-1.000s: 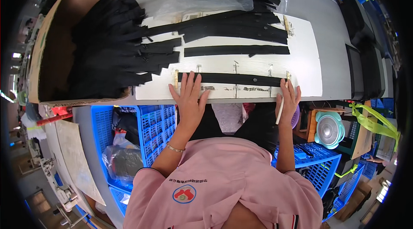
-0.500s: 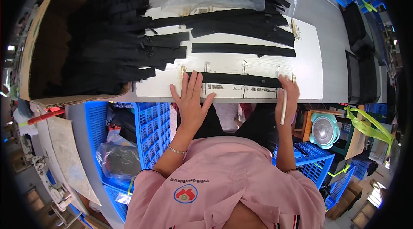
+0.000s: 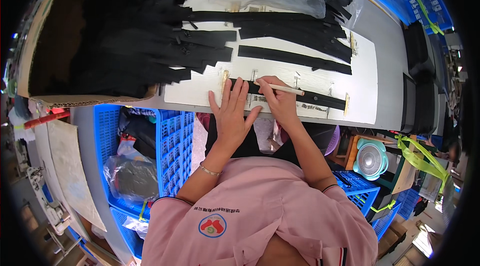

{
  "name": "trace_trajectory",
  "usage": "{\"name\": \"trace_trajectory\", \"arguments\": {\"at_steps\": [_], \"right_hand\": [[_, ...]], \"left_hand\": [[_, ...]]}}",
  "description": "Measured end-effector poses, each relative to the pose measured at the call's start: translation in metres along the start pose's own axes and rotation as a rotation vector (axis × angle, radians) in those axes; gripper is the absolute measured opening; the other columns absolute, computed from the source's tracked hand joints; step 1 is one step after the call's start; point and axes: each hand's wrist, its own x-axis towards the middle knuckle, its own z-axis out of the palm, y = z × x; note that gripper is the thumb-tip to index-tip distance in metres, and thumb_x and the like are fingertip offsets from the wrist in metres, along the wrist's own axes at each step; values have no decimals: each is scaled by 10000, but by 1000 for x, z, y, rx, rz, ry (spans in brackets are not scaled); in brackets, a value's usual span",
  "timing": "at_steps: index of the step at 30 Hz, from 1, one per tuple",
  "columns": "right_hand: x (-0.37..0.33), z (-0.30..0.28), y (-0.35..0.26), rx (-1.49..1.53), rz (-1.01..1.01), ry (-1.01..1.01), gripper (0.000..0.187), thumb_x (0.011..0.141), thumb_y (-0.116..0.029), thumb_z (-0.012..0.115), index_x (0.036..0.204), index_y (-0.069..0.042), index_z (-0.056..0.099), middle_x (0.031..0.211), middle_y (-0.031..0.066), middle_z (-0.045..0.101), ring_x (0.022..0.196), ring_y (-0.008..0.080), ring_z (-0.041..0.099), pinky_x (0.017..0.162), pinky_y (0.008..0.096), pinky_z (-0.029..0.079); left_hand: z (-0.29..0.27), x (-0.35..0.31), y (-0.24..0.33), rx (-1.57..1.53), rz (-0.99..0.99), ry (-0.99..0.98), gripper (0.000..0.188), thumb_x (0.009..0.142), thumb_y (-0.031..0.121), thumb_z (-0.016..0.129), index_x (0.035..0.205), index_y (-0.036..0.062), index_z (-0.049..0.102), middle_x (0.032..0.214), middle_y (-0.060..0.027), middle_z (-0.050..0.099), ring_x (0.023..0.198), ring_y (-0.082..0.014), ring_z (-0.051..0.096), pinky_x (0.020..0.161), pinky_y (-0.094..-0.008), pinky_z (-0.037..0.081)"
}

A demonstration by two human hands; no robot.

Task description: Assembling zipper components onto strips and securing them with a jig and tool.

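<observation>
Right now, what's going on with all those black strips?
The person's left hand lies flat over the left part of a black zipper strip on a white board. The right hand holds a thin white pencil-like stick, its tip at that strip, close to the left hand. Another black strip lies just beyond, and a big heap of strips sticks out of a cardboard box on the left.
</observation>
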Motion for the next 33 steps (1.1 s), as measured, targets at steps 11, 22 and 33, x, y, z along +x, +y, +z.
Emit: {"name": "trace_trajectory", "arguments": {"at_steps": [11,22,33], "right_hand": [[2,3,-1,-92,-27,10,201,1007,-165,635,1059,8,723,928,122,733,761,185,708,690,296,545],[0,-4,4,-100,-104,-71,231,979,-230,652,896,-39,752,739,69,718,618,196,674,587,304,500],[-10,-24,-4,-41,-66,-43,199,967,-143,637,869,-1,735,782,93,726,663,202,679,592,309,496]], "left_hand": [[0,0,0,-9,8,9,729,893,393,753,1501,79,502,1561,-91,485,1501,-306,364,1199,-651,100],[1,0,-2,27,23,15,717,891,384,752,1490,69,513,1556,-101,489,1502,-319,362,1200,-651,91],[2,1,1,13,6,-7,708,888,362,766,1483,68,518,1557,-97,487,1510,-320,347,1201,-654,79]]}}
